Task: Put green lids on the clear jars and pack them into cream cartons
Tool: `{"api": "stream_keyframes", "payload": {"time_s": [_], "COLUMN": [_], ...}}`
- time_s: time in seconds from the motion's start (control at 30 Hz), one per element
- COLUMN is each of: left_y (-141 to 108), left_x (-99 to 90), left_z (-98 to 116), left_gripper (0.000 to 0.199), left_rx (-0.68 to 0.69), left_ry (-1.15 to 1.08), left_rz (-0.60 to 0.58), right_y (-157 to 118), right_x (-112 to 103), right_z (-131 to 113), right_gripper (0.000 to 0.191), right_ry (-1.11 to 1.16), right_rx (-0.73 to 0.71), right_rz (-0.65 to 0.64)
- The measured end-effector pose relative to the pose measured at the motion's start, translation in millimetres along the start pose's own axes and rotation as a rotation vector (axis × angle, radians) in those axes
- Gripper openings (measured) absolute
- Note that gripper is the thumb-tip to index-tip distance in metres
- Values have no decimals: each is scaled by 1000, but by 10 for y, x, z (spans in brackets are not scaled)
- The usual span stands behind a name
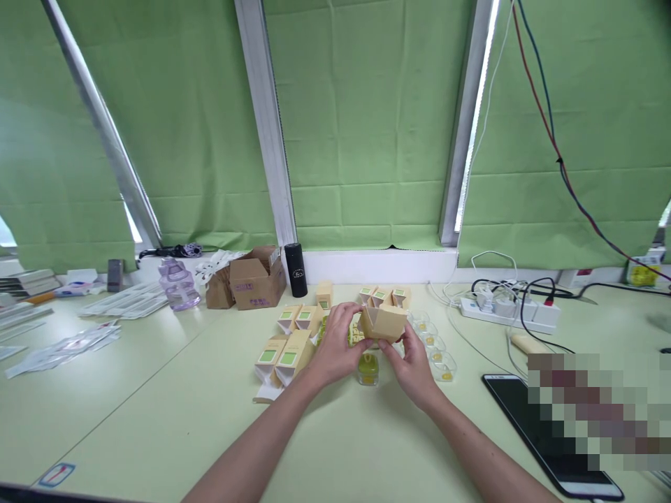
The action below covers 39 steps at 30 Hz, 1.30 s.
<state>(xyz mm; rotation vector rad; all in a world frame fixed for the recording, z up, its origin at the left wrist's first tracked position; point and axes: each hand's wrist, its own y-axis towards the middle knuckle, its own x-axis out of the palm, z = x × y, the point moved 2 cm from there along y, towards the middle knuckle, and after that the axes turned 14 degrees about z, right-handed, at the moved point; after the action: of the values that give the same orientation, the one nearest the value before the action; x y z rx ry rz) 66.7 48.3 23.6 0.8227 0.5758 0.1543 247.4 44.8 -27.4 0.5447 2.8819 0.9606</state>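
Note:
Between my left hand and my right hand is a small tan carton, raised above the table with its flaps facing me. Both hands have fingers and thumbs closed on its sides. Just below it stands a clear container with a green-yellow top. To the left of my left hand lie several tan cartons with green labels. More such cartons stand behind the held one. Right of my right hand are several clear plastic cups with yellow bits inside. My left hand partly hides some small green-yellow pieces.
A phone lies at the right, near a white power strip with tangled cables. At the back stand a black bottle, a brown cardboard box and a purple jug. Plastic packets lie left.

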Motion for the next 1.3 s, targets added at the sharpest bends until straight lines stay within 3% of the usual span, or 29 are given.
{"api": "stream_keyframes", "payload": {"time_s": [0.23, 0.4, 0.7, 0.97, 1.17, 1.3], "left_y": [-138, -235, -328, -258, -244, -215], "left_x": [-13, -34, -39, -100, -54, -52], "left_z": [-97, -174, -192, -119, -243, -224], "left_gripper": [42, 50, 46, 44, 53, 53], "left_rx": [146, 361, 367, 139, -158, -236], "left_ry": [-20, 27, 66, -149, -563, -745], "left_rz": [130, 210, 270, 266, 256, 260], "right_y": [12, 9, -10, -26, -33, -40], "right_x": [-71, -83, -58, -50, -52, -50], "right_z": [-54, -27, 13, 17, 10, -1], "right_gripper": [58, 48, 40, 35, 34, 33], "right_ry": [-91, -127, -143, -147, -151, -139], "right_rx": [-134, -170, -178, -196, -204, -217], "right_rz": [-19, 57, 66, 62, 58, 55]}}
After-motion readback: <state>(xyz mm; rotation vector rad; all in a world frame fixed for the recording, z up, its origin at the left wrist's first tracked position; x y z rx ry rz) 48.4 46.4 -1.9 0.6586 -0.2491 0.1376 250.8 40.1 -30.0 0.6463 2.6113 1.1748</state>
